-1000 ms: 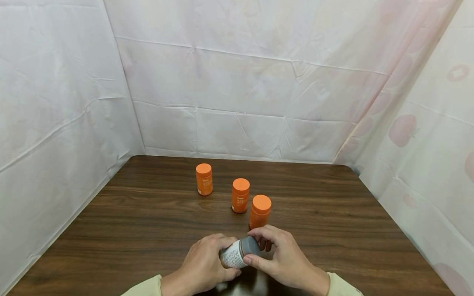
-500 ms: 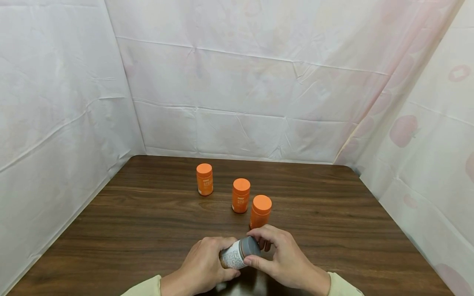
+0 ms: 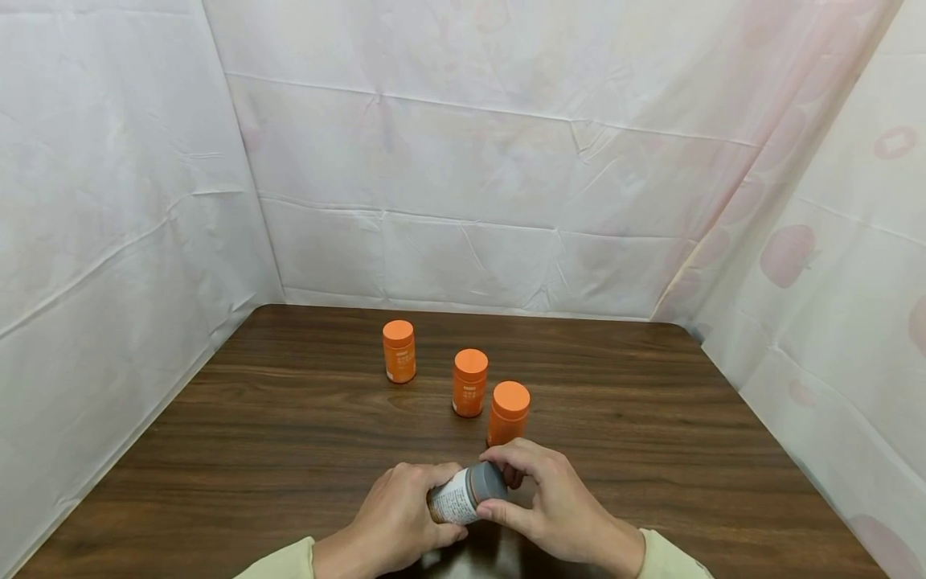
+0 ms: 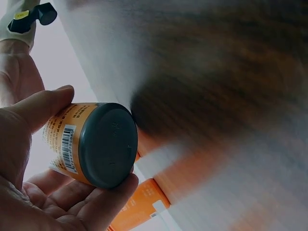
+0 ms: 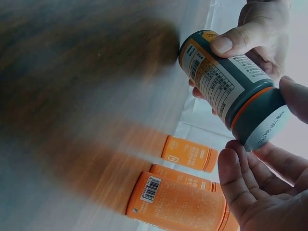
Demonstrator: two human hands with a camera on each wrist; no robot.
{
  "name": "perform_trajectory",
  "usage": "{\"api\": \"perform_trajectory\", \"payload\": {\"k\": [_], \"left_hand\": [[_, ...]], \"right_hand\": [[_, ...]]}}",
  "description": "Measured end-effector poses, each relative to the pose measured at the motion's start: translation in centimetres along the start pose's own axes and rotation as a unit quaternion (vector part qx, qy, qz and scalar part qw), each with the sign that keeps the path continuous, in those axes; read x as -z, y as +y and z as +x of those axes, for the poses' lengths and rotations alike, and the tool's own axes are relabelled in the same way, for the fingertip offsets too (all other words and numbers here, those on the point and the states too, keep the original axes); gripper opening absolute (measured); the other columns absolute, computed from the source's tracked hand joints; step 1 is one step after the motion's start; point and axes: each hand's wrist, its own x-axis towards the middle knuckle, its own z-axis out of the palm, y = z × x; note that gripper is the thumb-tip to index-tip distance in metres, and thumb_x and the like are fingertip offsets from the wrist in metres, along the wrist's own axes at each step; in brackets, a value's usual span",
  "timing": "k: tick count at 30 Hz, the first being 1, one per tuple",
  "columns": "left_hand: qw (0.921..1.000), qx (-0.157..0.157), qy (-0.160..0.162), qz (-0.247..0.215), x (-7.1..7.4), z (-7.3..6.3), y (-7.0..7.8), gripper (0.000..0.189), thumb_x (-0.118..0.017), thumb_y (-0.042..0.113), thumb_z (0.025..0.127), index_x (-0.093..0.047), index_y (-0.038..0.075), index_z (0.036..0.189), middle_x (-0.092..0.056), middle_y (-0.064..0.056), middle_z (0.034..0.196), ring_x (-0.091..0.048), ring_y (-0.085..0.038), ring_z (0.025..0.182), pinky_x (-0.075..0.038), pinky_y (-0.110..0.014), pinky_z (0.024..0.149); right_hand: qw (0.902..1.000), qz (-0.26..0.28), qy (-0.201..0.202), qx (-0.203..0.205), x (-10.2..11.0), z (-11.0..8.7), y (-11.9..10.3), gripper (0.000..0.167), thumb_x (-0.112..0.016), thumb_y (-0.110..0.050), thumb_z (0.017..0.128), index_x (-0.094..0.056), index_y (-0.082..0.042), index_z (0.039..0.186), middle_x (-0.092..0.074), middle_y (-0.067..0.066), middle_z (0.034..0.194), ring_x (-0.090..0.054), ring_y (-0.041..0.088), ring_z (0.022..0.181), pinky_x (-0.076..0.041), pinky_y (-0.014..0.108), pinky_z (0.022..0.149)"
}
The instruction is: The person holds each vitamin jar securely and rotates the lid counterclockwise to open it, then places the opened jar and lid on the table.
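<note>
Tilted above the near part of the table is a grey bottle [image 3: 453, 500] with a white and orange printed label and a grey lid [image 3: 488, 481]. My left hand [image 3: 401, 511] grips its body, thumb on one side and fingers on the other. The flat grey base [image 4: 110, 147] faces the left wrist view. With thumb and fingertips my right hand [image 3: 546, 503] pinches the lid from the other end. An orange band [image 5: 250, 106] shows just below the lid in the right wrist view. Beyond the right hand stands an orange bottle [image 3: 509, 414], its lower part partly hidden.
Two more orange bottles stand upright farther back, one near the middle [image 3: 470, 384] and one to the left [image 3: 399, 352]. The dark wooden table [image 3: 289, 418] is bounded by white sheets [image 3: 463, 161] at the back and both sides.
Hardly anything differs: both hands keep hold of the grey bottle in the same place, and the right fingers shift very slightly on the lid. The orange bottles stay put.
</note>
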Motion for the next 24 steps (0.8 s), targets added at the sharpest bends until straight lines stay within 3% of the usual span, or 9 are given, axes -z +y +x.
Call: {"api": "perform_trajectory", "payload": {"k": [15,24], "left_hand": [[1.0000,-0.001,-0.002,-0.006,0.10,0.14,-0.09,0.041,-0.095,0.024,0.070,-0.073,0.032,0.103,-0.066,0.022,0.086,-0.059,0.003,0.072,-0.049,-0.023,0.063],[1.0000,-0.001,-0.002,-0.009,0.09,0.18,-0.19,0.040,-0.095,0.024,0.070,-0.073,0.032,0.103,-0.066,0.022,0.085,-0.059,0.003,0.072,-0.049,-0.023,0.063]], "right_hand": [[0.9999,-0.005,-0.007,0.012,0.02,0.28,0.26,0.041,-0.083,-0.030,0.088,-0.067,-0.018,0.123,-0.063,-0.011,0.103,-0.059,0.012,0.085,-0.052,0.027,0.072],[0.9995,0.006,-0.022,0.024,0.21,0.39,0.37,0.046,-0.083,-0.026,0.087,-0.064,-0.018,0.128,-0.065,-0.008,0.114,-0.060,0.011,0.091,-0.053,0.028,0.077]]}}
